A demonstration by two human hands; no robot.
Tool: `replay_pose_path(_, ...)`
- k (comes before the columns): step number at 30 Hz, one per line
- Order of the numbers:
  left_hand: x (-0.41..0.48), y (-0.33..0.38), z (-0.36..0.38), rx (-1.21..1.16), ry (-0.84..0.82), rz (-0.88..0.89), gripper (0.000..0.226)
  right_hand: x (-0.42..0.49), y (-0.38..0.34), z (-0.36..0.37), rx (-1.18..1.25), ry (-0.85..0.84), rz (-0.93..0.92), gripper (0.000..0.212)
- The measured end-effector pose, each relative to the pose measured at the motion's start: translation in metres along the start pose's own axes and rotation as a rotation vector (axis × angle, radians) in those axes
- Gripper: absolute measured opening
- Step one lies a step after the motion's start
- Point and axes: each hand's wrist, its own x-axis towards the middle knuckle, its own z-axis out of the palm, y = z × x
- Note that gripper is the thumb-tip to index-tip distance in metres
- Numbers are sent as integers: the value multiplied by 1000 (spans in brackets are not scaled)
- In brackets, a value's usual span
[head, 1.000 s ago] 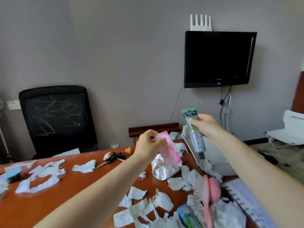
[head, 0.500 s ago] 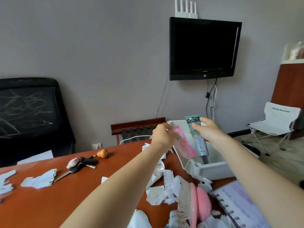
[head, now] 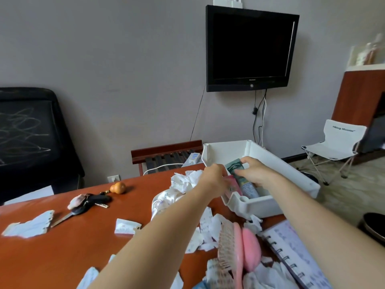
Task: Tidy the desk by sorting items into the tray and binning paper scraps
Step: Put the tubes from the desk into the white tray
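A white plastic tray (head: 291, 167) stands at the desk's far right edge. My right hand (head: 257, 171) is inside it, shut on a green and grey tube (head: 242, 180) that slants down toward the tray floor. My left hand (head: 214, 180) reaches over the tray's near left corner and grips a pink packet (head: 234, 187), mostly hidden behind the hand and the tray wall. Torn white paper scraps (head: 206, 228) lie scattered over the orange-brown desk (head: 62, 253).
A pink hairbrush (head: 237, 251) and a spiral notebook (head: 291, 251) lie near me on the right. Keys with an orange charm (head: 93, 200) sit mid-desk, a crumpled silver wrapper (head: 164, 200) beside my left arm. A dark bin (head: 375, 226) stands on the floor right.
Both hands have dropped from above the desk into the tray, carrying the tube and the pink packet down with them. The view has swung right toward the tray.
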Motion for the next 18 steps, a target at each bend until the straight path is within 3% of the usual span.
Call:
replay_pose_path(5, -8, -2, 4, 104, -24, 83, 28, 0, 1, 5, -82, -49, -13, 30)
replay_pose_path(11, -4, -6, 8, 161, -37, 61, 26, 2, 5, 9, -107, -68, -3, 21)
replay_pose_path(18, -3, -16, 16, 205, 102, 131, 31, 7, 9, 8, -202, 0, -5, 28)
